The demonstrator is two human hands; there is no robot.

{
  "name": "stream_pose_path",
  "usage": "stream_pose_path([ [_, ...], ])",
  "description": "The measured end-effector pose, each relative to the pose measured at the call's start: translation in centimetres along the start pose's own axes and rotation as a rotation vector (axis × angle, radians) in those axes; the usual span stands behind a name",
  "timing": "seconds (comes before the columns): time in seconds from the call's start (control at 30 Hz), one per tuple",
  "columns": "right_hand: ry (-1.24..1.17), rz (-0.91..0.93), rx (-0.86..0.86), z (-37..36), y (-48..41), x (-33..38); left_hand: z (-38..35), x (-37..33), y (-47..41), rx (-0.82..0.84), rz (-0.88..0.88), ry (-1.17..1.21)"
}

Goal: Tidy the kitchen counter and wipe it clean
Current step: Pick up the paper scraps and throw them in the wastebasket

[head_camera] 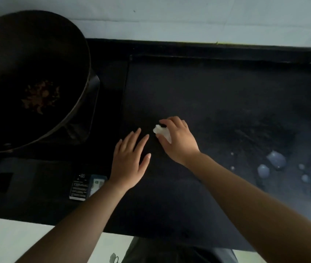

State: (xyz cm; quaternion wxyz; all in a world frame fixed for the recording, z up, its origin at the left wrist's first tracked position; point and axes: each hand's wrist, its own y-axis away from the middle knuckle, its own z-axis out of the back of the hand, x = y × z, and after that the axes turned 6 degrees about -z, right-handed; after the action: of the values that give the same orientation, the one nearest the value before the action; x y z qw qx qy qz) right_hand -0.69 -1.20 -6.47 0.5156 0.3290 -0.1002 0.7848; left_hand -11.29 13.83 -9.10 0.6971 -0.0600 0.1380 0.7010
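The black kitchen counter [217, 95] fills most of the head view. My right hand [179, 141] is near its middle, fingers curled around a small crumpled white tissue [161, 131] pressed on the surface. My left hand [130, 158] lies just to the left of it, flat and palm down, fingers spread, holding nothing. Pale wet blobs and droplets [275, 160] sit on the counter at the right.
A large dark wok [27, 73] with brown food bits stands on a black induction cooker [86, 114] at the left, its control panel [79, 186] near my left wrist. A pale wall runs along the back. The counter's front edge is close to my body.
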Motion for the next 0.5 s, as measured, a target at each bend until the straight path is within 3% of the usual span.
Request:
stream_pose_path([
  [0.23, 0.255, 0.097, -0.012, -2.0, -0.2, 1.5, -0.3, 0.6, 0.2, -0.052, -0.019, 0.025],
  [0.5, 0.145, 0.039, -0.002, -1.5, 0.4, 1.6, -0.3, 0.8, 0.3, -0.04, -0.039, 0.047],
])
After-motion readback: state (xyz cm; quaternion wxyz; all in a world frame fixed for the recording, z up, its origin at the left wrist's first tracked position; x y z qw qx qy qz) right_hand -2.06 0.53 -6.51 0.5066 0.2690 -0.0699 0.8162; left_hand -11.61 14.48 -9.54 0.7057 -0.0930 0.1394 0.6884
